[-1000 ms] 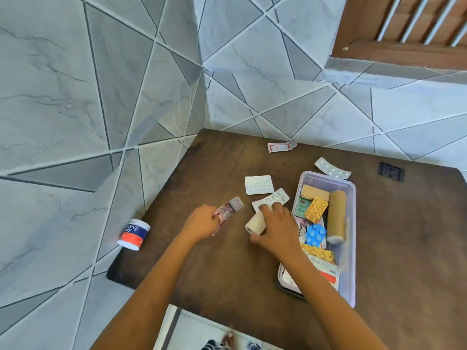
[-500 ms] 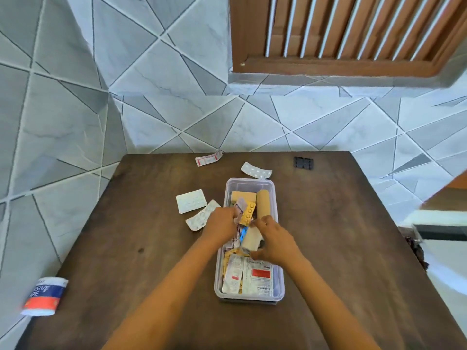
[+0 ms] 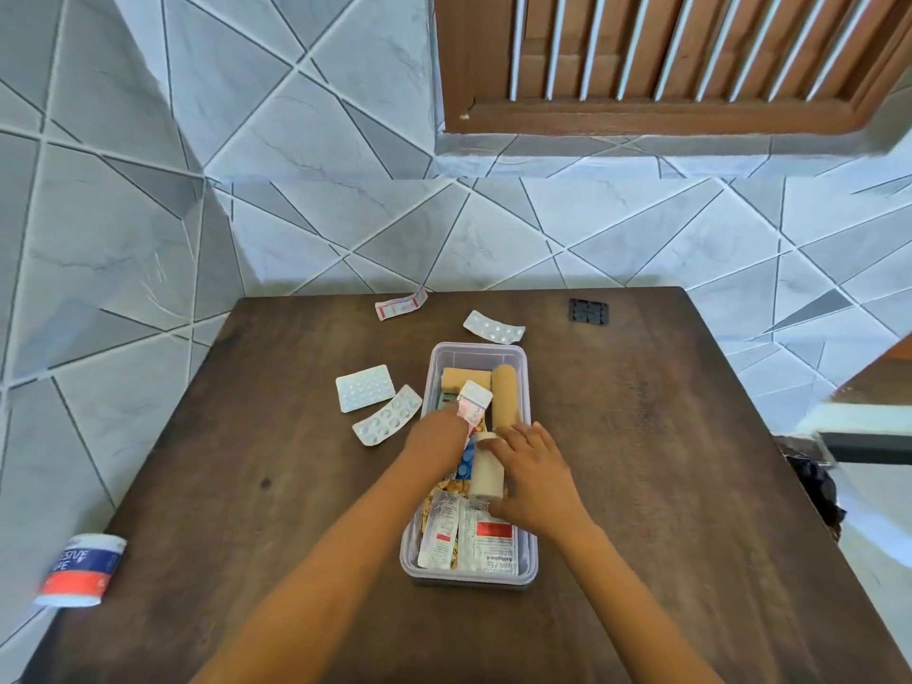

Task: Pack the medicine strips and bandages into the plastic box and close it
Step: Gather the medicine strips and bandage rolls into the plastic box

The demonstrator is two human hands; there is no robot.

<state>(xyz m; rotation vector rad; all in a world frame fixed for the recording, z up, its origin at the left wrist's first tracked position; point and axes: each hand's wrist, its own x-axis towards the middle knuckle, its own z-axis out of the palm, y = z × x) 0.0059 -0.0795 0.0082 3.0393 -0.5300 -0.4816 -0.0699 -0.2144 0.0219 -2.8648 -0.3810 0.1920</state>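
Note:
A clear plastic box (image 3: 477,352) stands open mid-table, holding several medicine strips, sachets and two tan bandage rolls (image 3: 504,403). My left hand (image 3: 437,434) is over the box's left side and holds a pink-and-white medicine strip (image 3: 475,401) above the contents. My right hand (image 3: 535,473) grips a white bandage roll (image 3: 486,469) lying inside the box. Two silver blister strips (image 3: 365,388) (image 3: 388,421) lie on the table left of the box. Another silver strip (image 3: 493,327) and a red-and-white strip (image 3: 400,306) lie behind it.
The brown wooden table (image 3: 641,461) sits against a tiled wall corner. A white adhesive tape roll (image 3: 81,570) with blue and red print rests at the table's left edge. A small black object (image 3: 588,312) lies at the back right. No lid is visible.
Both hands went from the table left of the box to over the box. The white roll now lies inside it, and the left hand's strip is over the contents. The camera swung right.

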